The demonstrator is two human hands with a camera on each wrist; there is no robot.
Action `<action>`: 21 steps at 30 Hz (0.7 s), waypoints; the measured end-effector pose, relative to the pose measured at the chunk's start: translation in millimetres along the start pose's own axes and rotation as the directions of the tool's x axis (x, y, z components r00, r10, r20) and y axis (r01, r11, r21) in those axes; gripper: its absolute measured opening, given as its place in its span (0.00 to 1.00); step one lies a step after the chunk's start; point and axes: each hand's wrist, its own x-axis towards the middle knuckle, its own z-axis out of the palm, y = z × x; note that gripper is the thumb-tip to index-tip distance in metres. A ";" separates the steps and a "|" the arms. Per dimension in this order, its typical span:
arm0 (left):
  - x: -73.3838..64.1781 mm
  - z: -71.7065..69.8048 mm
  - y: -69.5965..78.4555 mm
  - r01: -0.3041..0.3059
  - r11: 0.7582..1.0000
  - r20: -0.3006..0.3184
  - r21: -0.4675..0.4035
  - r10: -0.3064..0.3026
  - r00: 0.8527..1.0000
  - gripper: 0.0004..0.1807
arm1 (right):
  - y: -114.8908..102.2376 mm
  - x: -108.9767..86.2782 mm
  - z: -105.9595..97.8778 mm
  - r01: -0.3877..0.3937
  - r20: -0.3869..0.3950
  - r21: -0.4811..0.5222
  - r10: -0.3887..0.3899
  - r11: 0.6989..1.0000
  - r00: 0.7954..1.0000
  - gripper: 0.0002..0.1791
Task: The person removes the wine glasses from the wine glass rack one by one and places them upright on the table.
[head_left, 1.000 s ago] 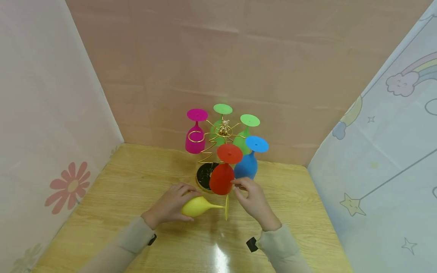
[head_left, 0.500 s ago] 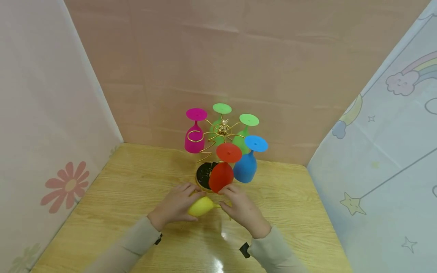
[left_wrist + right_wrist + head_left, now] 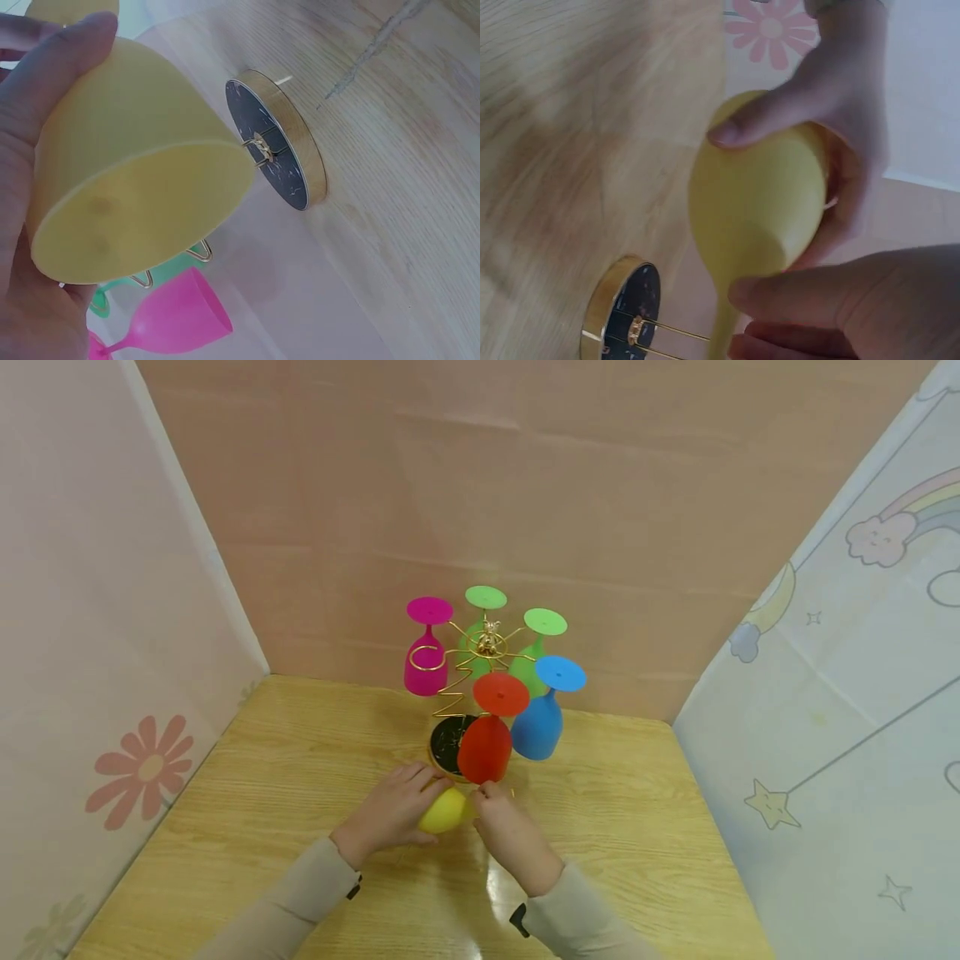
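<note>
A yellow plastic goblet [image 3: 444,811] lies sideways in the air in front of the rack, held by both hands. My left hand [image 3: 396,810] grips its bowl, thumb on one side and fingers round the other. In the right wrist view, my right hand [image 3: 840,307] pinches the goblet's stem [image 3: 724,322] just below the bowl. The left wrist view looks into the open mouth of the goblet [image 3: 150,210]. Behind the hands, a red goblet [image 3: 486,750] hangs upside down on the gold wire rack [image 3: 453,693]. The yellow foot is mostly hidden by my right hand in the head view.
The rack has a round black-and-gold base [image 3: 448,743] and a small gold bear [image 3: 489,637] on top. Magenta [image 3: 426,664], blue [image 3: 537,727] and two green goblets [image 3: 529,668] hang upside down round it. An open wire loop [image 3: 427,657] faces front left. Printed cloth walls enclose the wooden table [image 3: 300,743].
My right hand has left the side of the red goblet, come down and to the left, and taken hold of the yellow goblet's stem. The left hand has shifted slightly right with the bowl.
</note>
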 end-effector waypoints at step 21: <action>1.9 4.9 2.3 -0.001 1.000 -0.021 0.000 0.001 1.000 0.46 | -13.3 -0.7 31.1 -0.129 -0.085 -0.189 0.114 0.973 0.990 0.13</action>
